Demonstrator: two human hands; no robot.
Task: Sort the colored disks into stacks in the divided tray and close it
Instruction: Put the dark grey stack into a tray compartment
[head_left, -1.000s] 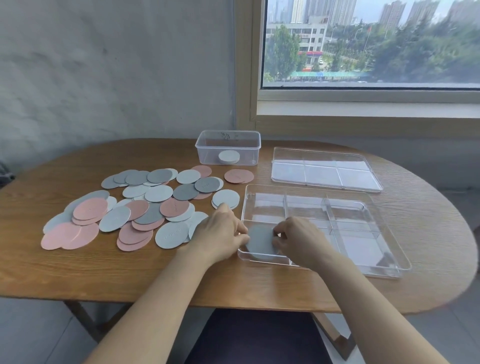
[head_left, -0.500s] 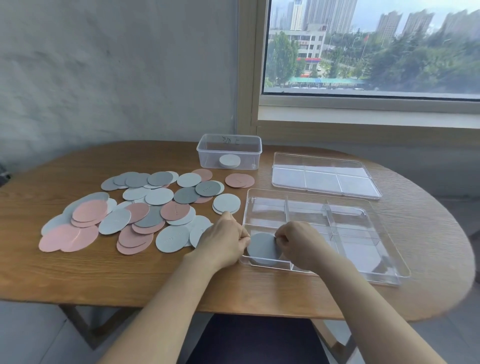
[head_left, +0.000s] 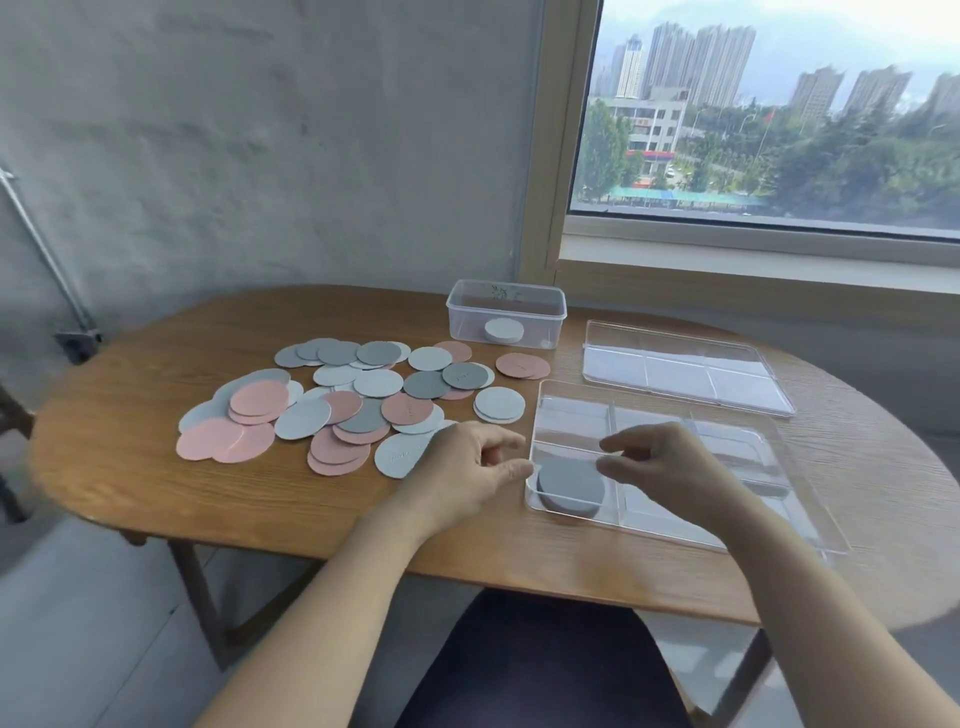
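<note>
A clear divided tray sits on the table's right half. A stack of dark grey disks lies in its near-left compartment. My left hand hovers just left of the tray, fingers loosely spread, holding nothing. My right hand hangs over the tray just right of the stack, fingers relaxed and empty. Several pink, white and grey disks lie scattered on the table to the left. The tray's clear lid lies flat behind the tray.
A small clear box with a white disk stack inside stands at the back of the wooden table. A wall and a window ledge are behind. My lap is below the near table edge.
Both hands have let go of the grey stack and lifted apart from it; their fingers have opened. The camera has tilted up slightly.
</note>
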